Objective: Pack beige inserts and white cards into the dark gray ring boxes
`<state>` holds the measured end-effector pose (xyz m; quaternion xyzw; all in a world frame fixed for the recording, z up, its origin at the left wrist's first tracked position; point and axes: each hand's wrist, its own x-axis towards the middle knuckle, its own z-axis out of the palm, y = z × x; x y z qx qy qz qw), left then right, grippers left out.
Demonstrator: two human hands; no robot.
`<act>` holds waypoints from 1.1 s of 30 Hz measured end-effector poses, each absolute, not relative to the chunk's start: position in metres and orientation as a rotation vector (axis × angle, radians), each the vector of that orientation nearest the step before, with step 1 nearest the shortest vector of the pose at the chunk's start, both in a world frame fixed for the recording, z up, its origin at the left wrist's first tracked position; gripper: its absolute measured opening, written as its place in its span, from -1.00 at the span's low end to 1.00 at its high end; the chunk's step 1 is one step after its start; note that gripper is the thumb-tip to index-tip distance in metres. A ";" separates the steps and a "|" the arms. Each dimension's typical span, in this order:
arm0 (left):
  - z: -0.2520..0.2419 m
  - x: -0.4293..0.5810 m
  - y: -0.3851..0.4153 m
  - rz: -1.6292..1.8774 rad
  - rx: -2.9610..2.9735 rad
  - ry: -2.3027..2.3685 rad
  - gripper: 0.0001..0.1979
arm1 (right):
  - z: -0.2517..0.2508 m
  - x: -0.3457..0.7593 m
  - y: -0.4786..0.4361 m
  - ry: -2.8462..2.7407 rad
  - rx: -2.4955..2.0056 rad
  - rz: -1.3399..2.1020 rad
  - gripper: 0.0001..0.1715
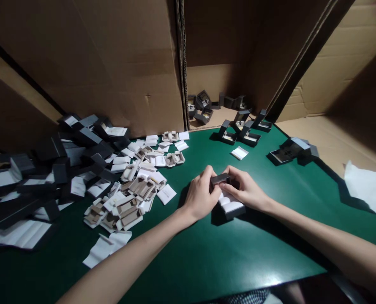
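A small black hinged box [227, 198] with a white lining stands open on the green table top [226, 253] in the middle. My left hand [201, 195] is curled around its left side, fingers closed on the box's upper half. My right hand [245, 190] grips the same box from the right, with fingers pressed on its lid and inside edge. Both hands touch each other over the box.
A heap of black boxes [48, 169] fills the left. White and tan inserts [137, 185] lie beside it. Open black boxes [240, 128] stand at the back, more [291, 152] to the right. Cardboard walls [112, 63] ring the table. White paper [370, 185] lies far right.
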<state>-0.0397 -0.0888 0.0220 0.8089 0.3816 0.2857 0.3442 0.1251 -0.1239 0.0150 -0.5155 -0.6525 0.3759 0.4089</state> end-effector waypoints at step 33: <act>0.039 -0.054 -0.059 0.932 2.073 0.963 -0.85 | 0.014 0.137 -0.120 -1.309 -1.126 1.352 -0.63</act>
